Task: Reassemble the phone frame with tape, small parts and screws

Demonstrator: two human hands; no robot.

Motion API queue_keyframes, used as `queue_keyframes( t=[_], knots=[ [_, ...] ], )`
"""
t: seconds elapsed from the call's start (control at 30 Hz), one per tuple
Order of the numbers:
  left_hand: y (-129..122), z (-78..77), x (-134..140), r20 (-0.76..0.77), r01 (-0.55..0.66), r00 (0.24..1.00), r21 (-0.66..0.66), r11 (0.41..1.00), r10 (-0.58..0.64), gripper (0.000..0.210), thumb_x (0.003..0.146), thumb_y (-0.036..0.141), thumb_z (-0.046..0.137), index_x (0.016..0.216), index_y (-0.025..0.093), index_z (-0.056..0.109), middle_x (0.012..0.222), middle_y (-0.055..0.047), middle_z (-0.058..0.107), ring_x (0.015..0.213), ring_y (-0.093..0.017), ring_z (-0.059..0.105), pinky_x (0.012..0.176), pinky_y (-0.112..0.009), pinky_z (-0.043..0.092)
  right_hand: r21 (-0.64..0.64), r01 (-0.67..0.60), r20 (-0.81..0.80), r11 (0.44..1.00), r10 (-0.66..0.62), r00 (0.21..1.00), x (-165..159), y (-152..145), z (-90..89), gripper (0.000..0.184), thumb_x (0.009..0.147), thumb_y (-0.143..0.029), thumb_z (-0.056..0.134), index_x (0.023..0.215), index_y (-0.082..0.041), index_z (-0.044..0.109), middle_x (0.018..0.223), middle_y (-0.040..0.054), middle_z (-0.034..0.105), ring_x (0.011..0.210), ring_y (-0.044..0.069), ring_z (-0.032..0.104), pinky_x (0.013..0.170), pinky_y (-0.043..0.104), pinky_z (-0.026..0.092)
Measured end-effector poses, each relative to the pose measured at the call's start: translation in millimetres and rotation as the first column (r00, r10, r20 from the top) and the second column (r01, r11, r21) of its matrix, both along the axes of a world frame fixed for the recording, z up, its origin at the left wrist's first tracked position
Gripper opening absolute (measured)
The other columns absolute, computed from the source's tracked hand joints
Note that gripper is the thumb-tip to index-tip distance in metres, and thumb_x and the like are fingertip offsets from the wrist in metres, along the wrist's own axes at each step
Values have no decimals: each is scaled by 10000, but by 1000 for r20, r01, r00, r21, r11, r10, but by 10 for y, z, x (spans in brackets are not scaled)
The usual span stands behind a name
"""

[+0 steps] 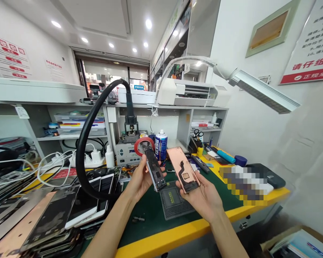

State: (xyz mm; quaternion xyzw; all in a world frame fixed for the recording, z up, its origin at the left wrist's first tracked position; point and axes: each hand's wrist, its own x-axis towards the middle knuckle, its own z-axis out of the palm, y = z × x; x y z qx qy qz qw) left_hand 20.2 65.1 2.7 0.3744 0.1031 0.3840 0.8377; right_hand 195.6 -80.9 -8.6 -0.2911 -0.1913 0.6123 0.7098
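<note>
My left hand [140, 181] is closed around an opened phone body [154, 168], a dark frame with its inner parts showing, tilted toward me. In my right hand [206, 199] is a phone screen [181, 163], its copper-coloured back facing me, with a black flex cable and a small square on it. The two parts are held apart, side by side, above the bench. Below them a grey perforated work pad [174, 211] lies on the green mat [140, 234]. A small metal piece [138, 219] rests on the mat near my left forearm.
Stacked phone screens [51, 222] cover the left side. A thick black hose [83, 143] arches over them. Behind my hands stand a blue spray can [160, 145], red tape roll [140, 146] and white bottle [109, 156]. Tools [200, 164] lie at right; a lamp [266, 91] hangs above.
</note>
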Motion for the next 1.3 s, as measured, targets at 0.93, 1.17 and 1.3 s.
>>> queue_keyframes(
  t=[0.93, 1.17, 1.3],
  knots=[
    [27, -93, 83, 41, -35, 999, 116, 993, 31, 322, 879, 441, 677, 972, 136, 723, 853, -74, 720, 837, -209, 665, 854, -363, 519, 46, 38, 946, 998, -56, 320, -230, 192, 174, 652, 854, -579, 660, 1442, -342, 508, 1399, 61, 585, 1232, 320, 547, 965, 441, 509],
    [-6, -67, 87, 42, -69, 997, 135, 988, 64, 288, 859, 420, 709, 877, 133, 699, 751, -26, 642, 704, -136, 592, 736, -289, 516, 95, 18, 925, 995, -95, 368, -216, 301, 115, 615, 860, -527, 683, 1409, -279, 557, 1394, 74, 601, 1250, 315, 557, 994, 436, 510],
    [-5, -68, 89, 53, -85, 995, 134, 987, 79, 309, 853, 421, 713, 753, 136, 648, 664, 9, 562, 643, -108, 535, 736, -289, 519, 105, -7, 906, 994, -93, 412, -226, 326, 129, 597, 865, -506, 685, 1396, -257, 574, 1420, 75, 589, 1270, 316, 558, 1006, 427, 515]
  ],
)
